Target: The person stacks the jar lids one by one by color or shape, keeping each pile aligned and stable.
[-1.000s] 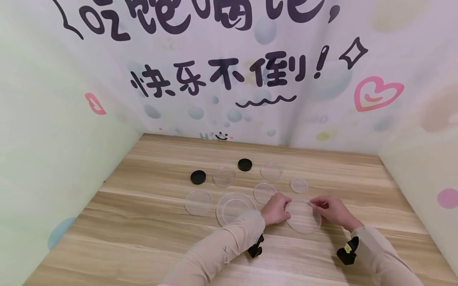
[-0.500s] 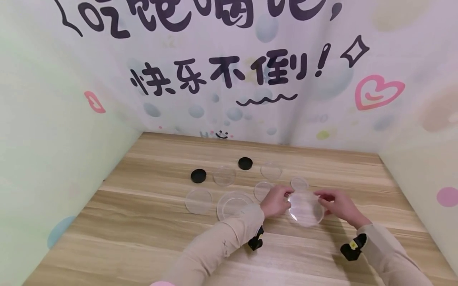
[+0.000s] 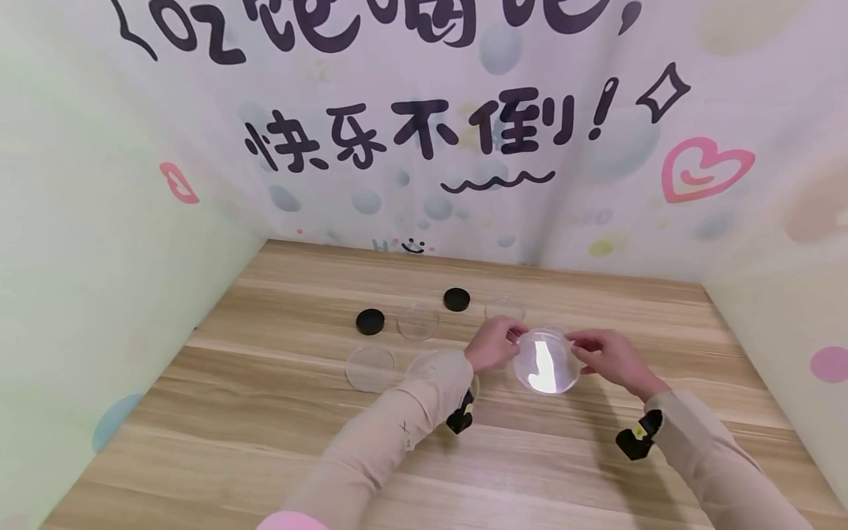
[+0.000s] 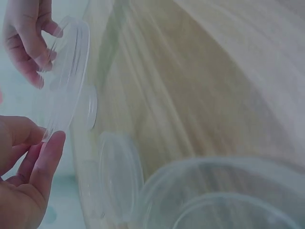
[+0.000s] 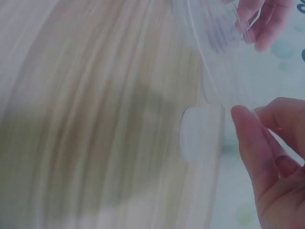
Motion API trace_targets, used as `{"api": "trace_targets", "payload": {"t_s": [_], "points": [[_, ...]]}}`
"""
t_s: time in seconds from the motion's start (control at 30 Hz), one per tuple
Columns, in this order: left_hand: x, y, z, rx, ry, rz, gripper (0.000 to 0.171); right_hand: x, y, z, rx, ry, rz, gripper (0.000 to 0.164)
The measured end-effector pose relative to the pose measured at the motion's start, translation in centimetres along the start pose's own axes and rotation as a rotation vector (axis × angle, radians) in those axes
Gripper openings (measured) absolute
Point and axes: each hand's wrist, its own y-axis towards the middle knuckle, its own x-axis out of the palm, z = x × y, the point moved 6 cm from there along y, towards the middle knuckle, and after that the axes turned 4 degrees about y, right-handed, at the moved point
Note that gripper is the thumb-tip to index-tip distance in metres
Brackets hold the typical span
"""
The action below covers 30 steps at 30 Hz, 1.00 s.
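Observation:
Both hands hold a large clear plastic lid (image 3: 546,362) up off the table, tilted so that a bright reflection shows on its face. My left hand (image 3: 493,344) pinches its left edge between thumb and fingers, plain in the left wrist view. At the opposite edge my right hand (image 3: 611,359) pinches the rim, thumb and forefinger tips meeting there in the right wrist view. Below and behind it, smaller clear lids lie on the table, partly hidden in the head view; in the left wrist view one clear lid (image 4: 119,171) stands out.
Two black round lids, a left one (image 3: 370,322) and a right one (image 3: 456,299), lie toward the back. Clear discs (image 3: 369,368) lie around them on the wooden table (image 3: 265,412). My left sleeve (image 3: 397,419) covers part of a large ringed lid. A printed curtain (image 3: 411,206) closes the back.
The hands have raised the large clear lid and carried it slightly back and to the left. It has tipped to catch the light. The other lids stay put.

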Motion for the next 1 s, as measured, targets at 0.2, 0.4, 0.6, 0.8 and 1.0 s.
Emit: {"api": "trace_targets", "payload": {"t_s": [0.2,0.4,0.6,0.8,1.0], "points": [[-2.0,0.1,-0.9,0.010,0.003,-0.016,0.033,1.1,1.3,-1.5,-0.006,0.021,-0.042,0.030],[-3.8,-0.4,-1.7,-0.011,-0.026,-0.036,0.032,2.1,2.3,-2.8,-0.037,0.034,-0.041,0.029],[-5.5,-1.1,-2.4,-0.002,-0.031,-0.053,0.035,3.2,3.3,-4.2,-0.063,-0.005,-0.051,0.028],[-6.7,-2.0,-3.4,-0.009,-0.049,-0.086,0.037,4.7,4.2,-5.4,-0.110,-0.029,-0.074,0.025],[-7.5,-3.4,-4.4,-0.008,-0.044,-0.098,0.039,6.4,4.6,-6.1,-0.126,-0.015,-0.065,0.024]]}}
